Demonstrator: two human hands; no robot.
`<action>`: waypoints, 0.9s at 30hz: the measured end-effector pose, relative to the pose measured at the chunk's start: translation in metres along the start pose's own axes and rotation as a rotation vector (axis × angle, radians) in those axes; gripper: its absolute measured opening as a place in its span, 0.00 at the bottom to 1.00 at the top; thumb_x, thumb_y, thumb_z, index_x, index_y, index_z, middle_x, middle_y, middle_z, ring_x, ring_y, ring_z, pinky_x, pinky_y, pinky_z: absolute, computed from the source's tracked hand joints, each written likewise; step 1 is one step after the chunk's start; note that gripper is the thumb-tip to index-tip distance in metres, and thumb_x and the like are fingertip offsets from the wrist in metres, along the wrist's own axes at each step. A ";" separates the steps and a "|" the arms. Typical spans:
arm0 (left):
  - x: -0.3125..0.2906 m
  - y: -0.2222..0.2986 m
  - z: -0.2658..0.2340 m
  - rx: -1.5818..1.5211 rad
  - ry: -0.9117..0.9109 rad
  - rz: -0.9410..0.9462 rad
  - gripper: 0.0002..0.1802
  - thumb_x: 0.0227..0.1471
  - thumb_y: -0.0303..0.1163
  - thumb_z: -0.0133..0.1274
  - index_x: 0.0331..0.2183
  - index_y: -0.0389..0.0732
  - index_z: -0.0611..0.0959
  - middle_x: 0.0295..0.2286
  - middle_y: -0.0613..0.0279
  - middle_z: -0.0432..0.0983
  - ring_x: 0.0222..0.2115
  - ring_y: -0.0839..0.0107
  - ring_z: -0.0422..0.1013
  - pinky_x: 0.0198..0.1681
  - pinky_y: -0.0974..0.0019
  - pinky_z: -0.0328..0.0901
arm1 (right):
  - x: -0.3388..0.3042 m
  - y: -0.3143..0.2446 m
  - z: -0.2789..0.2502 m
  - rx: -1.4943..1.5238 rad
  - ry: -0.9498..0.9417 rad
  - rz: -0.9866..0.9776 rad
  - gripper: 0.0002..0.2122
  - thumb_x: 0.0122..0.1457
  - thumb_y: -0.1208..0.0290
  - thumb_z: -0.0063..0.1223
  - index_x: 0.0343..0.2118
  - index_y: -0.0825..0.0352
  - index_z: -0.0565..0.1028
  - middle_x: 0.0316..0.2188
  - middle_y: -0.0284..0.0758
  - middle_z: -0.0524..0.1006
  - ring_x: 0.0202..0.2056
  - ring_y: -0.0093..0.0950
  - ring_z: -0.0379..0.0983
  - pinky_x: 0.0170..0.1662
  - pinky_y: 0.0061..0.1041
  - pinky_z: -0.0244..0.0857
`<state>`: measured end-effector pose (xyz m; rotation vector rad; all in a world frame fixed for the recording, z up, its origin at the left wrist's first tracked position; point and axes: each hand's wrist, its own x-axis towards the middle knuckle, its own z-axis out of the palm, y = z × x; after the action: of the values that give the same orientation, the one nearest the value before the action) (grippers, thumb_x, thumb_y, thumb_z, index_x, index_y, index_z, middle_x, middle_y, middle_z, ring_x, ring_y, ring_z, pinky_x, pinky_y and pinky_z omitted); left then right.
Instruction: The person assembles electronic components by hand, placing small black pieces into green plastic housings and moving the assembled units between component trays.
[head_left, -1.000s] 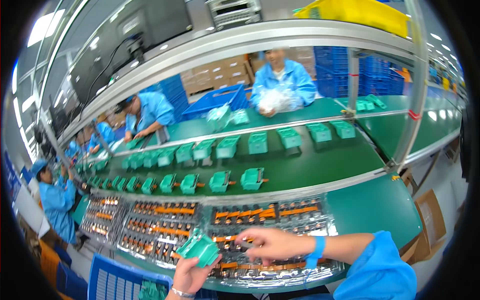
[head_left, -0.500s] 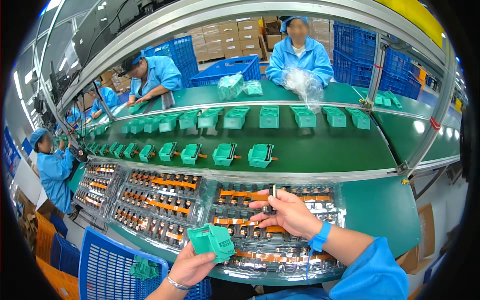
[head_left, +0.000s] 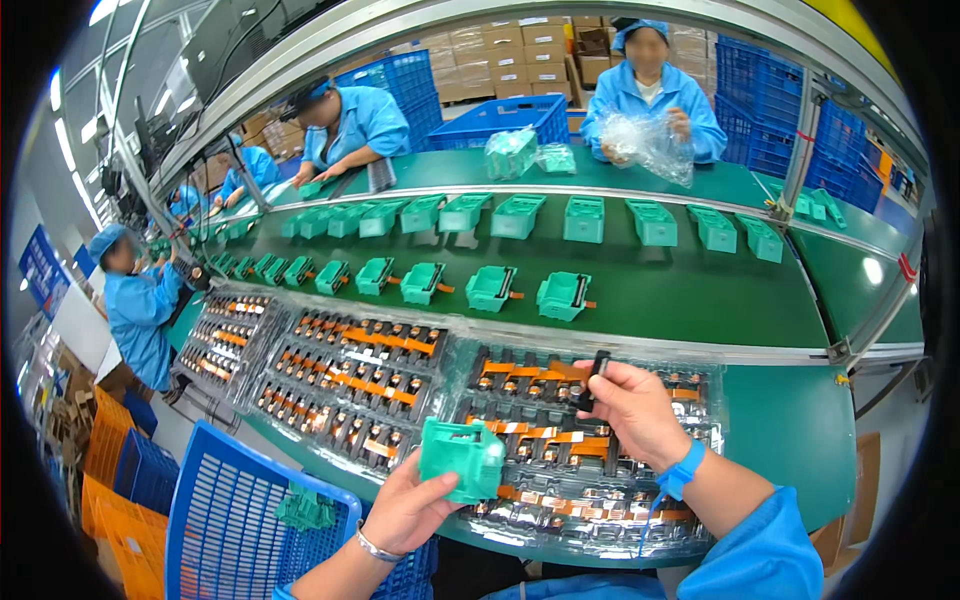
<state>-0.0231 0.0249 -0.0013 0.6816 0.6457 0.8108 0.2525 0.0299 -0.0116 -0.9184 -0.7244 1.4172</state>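
My left hand [head_left: 408, 508] grips a green plastic housing [head_left: 458, 455] by its side, the thumb across its face, just left of the nearest clear tray [head_left: 712, 435]. Above that tray, my right hand [head_left: 645, 415] pinches a slim black bar-shaped part [head_left: 599, 368] between thumb and fingers. An orange flat cable [head_left: 568, 372] shows beside the black part; I cannot tell whether it belongs to it or lies in the tray. Rows of similar black parts with orange cables fill the tray.
Beyond the trays, a green conveyor [head_left: 690, 295] carries two rows of green housings [head_left: 563, 296]. A blue crate [head_left: 215, 500] with green pieces stands at lower left. Metal frame posts [head_left: 875, 310] rise at the right. Co-workers in blue [head_left: 655, 105] sit across the line.
The view has swung, shifting the scene rightward. My right hand has turned, so the black part shows more fully. The green housing has tilted, its face now more toward me.
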 end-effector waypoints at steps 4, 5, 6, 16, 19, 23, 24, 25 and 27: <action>-0.006 -0.001 0.000 0.083 -0.045 -0.083 0.29 0.49 0.20 0.49 0.53 0.36 0.59 0.47 0.54 0.64 0.48 0.67 0.64 0.49 0.63 0.62 | -0.012 -0.009 0.011 -0.200 -0.123 0.009 0.12 0.56 0.78 0.47 0.43 0.72 0.70 0.41 0.33 0.72 0.34 0.18 0.68 0.42 0.20 0.66; -0.006 0.000 0.004 0.078 -0.042 -0.077 0.29 0.49 0.20 0.49 0.53 0.36 0.59 0.47 0.54 0.64 0.48 0.67 0.64 0.49 0.63 0.62 | -0.017 -0.014 0.016 -0.205 -0.130 0.011 0.12 0.56 0.78 0.47 0.43 0.72 0.70 0.41 0.33 0.72 0.34 0.18 0.68 0.42 0.20 0.66; -0.006 0.000 0.009 0.296 -0.038 -0.001 0.31 0.49 0.21 0.50 0.54 0.36 0.57 0.48 0.54 0.63 0.48 0.68 0.62 0.49 0.63 0.62 | -0.023 -0.018 0.022 -0.271 -0.157 -0.061 0.12 0.55 0.79 0.48 0.42 0.72 0.71 0.40 0.33 0.72 0.35 0.18 0.68 0.43 0.19 0.65; -0.004 -0.015 0.005 0.702 -0.048 0.181 0.41 0.44 0.28 0.58 0.56 0.35 0.54 0.47 0.53 0.63 0.44 0.74 0.65 0.41 0.71 0.67 | -0.039 -0.009 0.030 -0.713 -0.367 -0.421 0.12 0.49 0.77 0.56 0.38 0.72 0.73 0.24 0.33 0.71 0.26 0.20 0.68 0.27 0.17 0.63; -0.003 -0.019 0.001 0.752 -0.036 0.198 0.42 0.44 0.31 0.59 0.56 0.35 0.55 0.46 0.52 0.63 0.43 0.74 0.65 0.38 0.72 0.67 | -0.039 -0.012 0.035 -0.826 -0.427 -0.412 0.11 0.49 0.77 0.56 0.37 0.71 0.73 0.24 0.34 0.71 0.25 0.22 0.68 0.26 0.20 0.63; -0.003 -0.020 0.006 0.764 -0.043 0.218 0.42 0.44 0.30 0.59 0.56 0.36 0.54 0.46 0.51 0.64 0.44 0.73 0.65 0.39 0.71 0.67 | -0.040 -0.010 0.036 -0.925 -0.379 -0.467 0.10 0.49 0.75 0.55 0.36 0.70 0.73 0.23 0.34 0.70 0.23 0.25 0.69 0.25 0.22 0.63; -0.004 -0.017 0.010 0.765 -0.041 0.216 0.42 0.44 0.30 0.59 0.56 0.36 0.54 0.46 0.51 0.64 0.44 0.73 0.65 0.39 0.71 0.67 | -0.040 -0.009 0.036 -0.923 -0.380 -0.465 0.10 0.49 0.75 0.55 0.36 0.70 0.73 0.23 0.34 0.70 0.23 0.25 0.69 0.25 0.22 0.63; -0.005 -0.012 0.016 0.763 -0.046 0.184 0.41 0.44 0.29 0.59 0.55 0.36 0.54 0.46 0.51 0.64 0.44 0.72 0.65 0.40 0.70 0.67 | -0.038 -0.009 0.036 -0.950 -0.384 -0.445 0.11 0.49 0.75 0.55 0.36 0.70 0.73 0.23 0.34 0.70 0.23 0.25 0.69 0.25 0.22 0.63; -0.006 -0.010 0.020 0.760 -0.055 0.149 0.40 0.44 0.28 0.58 0.55 0.36 0.55 0.46 0.51 0.64 0.44 0.71 0.66 0.40 0.69 0.67 | -0.037 -0.009 0.035 -0.978 -0.385 -0.421 0.11 0.49 0.75 0.55 0.36 0.70 0.73 0.23 0.34 0.70 0.23 0.26 0.69 0.25 0.22 0.63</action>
<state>-0.0075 0.0088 0.0050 1.4491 0.8662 0.6683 0.2246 -0.0029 0.0173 -1.1222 -1.8740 0.8209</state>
